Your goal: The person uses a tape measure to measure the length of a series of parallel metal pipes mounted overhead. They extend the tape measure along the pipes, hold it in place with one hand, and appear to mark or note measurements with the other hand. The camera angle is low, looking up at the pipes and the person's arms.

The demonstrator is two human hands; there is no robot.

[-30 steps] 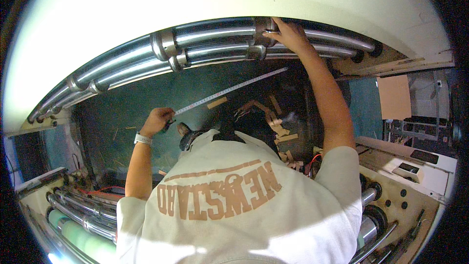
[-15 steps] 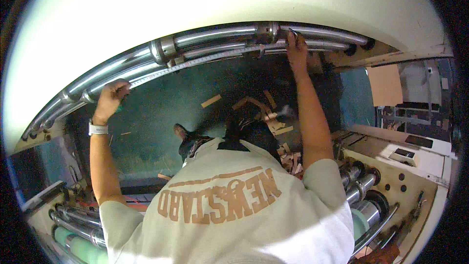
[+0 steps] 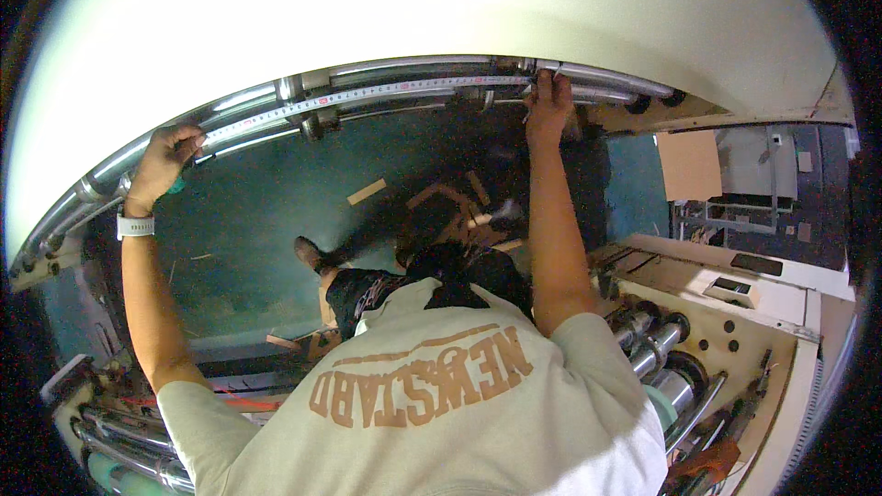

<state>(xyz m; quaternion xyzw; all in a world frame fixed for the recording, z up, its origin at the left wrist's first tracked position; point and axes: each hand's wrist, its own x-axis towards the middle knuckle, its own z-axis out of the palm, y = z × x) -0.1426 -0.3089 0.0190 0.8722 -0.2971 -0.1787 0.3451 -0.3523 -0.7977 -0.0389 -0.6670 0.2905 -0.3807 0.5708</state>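
Observation:
A white tape measure (image 3: 358,94) is drawn out along the metal shafts, its graduated face towards me. At its left end my left hand (image 3: 163,163) is closed on it, and a bit of green (image 3: 176,186) shows under the palm. My right hand (image 3: 548,108) pinches the other end beside a collar (image 3: 528,65) on the upper shaft. Between the hands the blade runs nearly straight across the shafts and in front of another collar (image 3: 290,90). The fingertips of my right hand partly hide the tape's end.
Behind the shafts rises a large pale machine panel (image 3: 413,0). Cardboard scraps (image 3: 367,191) lie on the dark green floor (image 3: 248,239) around my feet. More rollers (image 3: 660,347) stand behind me at the right, by a cream machine frame (image 3: 763,367). A brown board (image 3: 689,165) is farther right.
Both hands have shifted left in the picture along with the view. The tape has risen from below the shafts to lie across them, its markings turned more towards me.

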